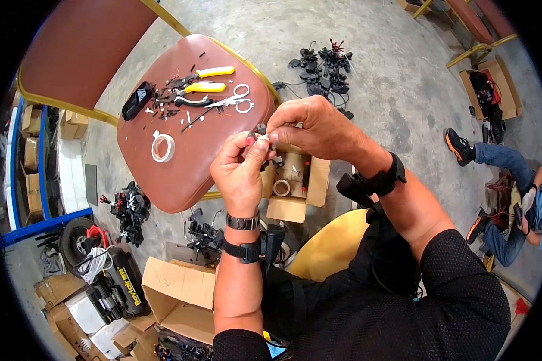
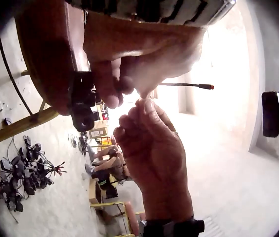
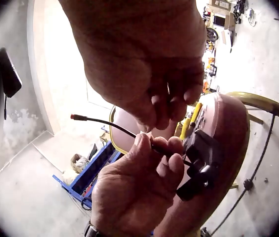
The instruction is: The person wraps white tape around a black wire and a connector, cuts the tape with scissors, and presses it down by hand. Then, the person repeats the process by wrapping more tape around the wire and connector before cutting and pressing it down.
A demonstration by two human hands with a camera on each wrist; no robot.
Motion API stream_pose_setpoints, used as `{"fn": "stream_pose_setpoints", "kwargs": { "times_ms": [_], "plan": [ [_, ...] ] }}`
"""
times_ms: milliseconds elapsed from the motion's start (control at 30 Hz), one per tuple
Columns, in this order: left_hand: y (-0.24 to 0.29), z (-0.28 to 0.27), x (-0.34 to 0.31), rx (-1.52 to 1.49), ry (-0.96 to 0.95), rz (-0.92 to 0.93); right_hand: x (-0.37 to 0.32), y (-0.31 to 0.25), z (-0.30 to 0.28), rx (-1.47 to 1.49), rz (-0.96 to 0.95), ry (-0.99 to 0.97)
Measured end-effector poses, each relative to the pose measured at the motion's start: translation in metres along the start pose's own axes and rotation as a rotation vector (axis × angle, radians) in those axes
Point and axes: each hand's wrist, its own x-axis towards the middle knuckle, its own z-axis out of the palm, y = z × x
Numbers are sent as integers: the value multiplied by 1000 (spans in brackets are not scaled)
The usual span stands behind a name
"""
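My left hand (image 1: 239, 171) grips a thin black cable (image 3: 105, 122) that ends in a red-tipped plug (image 3: 74, 117). From the other side of that hand hangs a black plastic part (image 3: 201, 163) with a clamp-like shape, also in the left wrist view. My right hand (image 1: 310, 126) meets the left thumb at the cable, its thumb and fingertips pinching a small white piece (image 1: 264, 138) there. Fingers cover most of this piece. Just beyond the hands is a brown chair seat (image 1: 193, 174), bearing a roll of white tape (image 1: 171, 150), white-handled scissors (image 1: 242, 99) and yellow-handled pliers (image 1: 206, 88).
Under my hands stands an open carton (image 1: 286, 209) with tape rolls inside. Piles of black cabled parts (image 1: 322, 69) lie on the concrete floor. An empty-looking carton (image 1: 177, 289) is at lower left. Another person (image 1: 509, 162) sits at far right.
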Motion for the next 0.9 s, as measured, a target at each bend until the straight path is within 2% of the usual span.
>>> {"fn": "stream_pose_setpoints", "kwargs": {
  "times_ms": [300,400,633,833,900],
  "plan": [
    [4,1,-1,-45,-17,-68,0,1,0,22,7,-18],
    [1,-3,0,-45,-47,-38,-1,0,-1,45,1,-33],
    [7,-2,1,-139,-79,-124,-1,0,4,105,-18,-22],
    [3,-8,5,-210,-151,-188,0,0,1,111,23,-59],
    [2,-11,5,-202,-191,-195,1,-3,-4,166,128,-116]
  ]
}}
